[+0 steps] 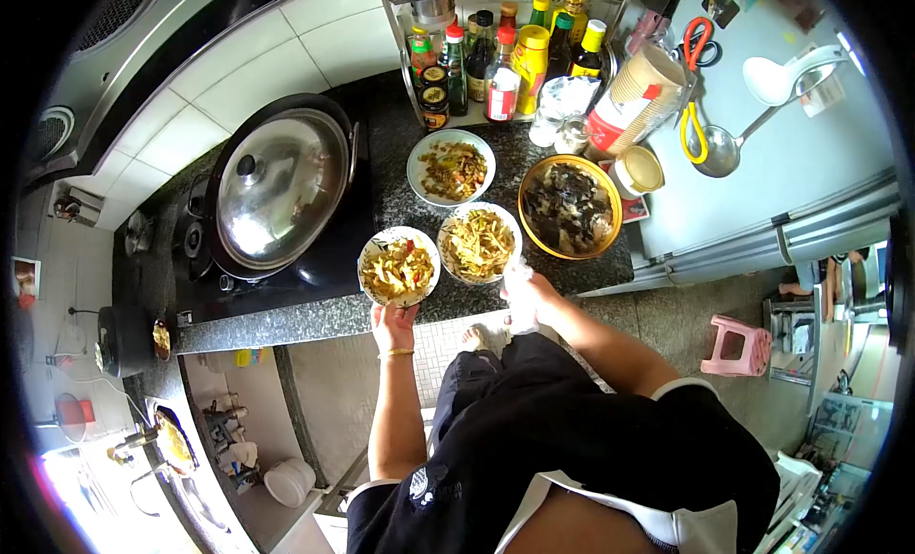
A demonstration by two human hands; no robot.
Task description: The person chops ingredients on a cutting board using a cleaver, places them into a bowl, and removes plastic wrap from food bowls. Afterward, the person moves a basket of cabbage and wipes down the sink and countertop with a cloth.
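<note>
My left hand (pixel 393 327) grips the near rim of a patterned bowl (pixel 398 300), its fingers partly under it. Yellowish shredded food with red bits fills this bowl, which sits at the counter's front edge. Close by on the right is a second patterned bowl (pixel 479 278) of similar shredded food. Against that bowl's near right side, my right hand (pixel 536 297) is closed on a white, crumpled cloth or tissue (pixel 519 285); bright light washes out its fingertips. Behind these, a white bowl (pixel 414 163) contains darker chopped food.
A lidded wok (pixel 283 187) stands on the stove at left. To the right is a yellow-rimmed bowl (pixel 523 216) of dark food. Sauce bottles (pixel 502 82) crowd a rack behind; stacked paper cups (pixel 637 97) lean beside the fridge (pixel 762 163). A pink stool (pixel 739 344) is on the floor.
</note>
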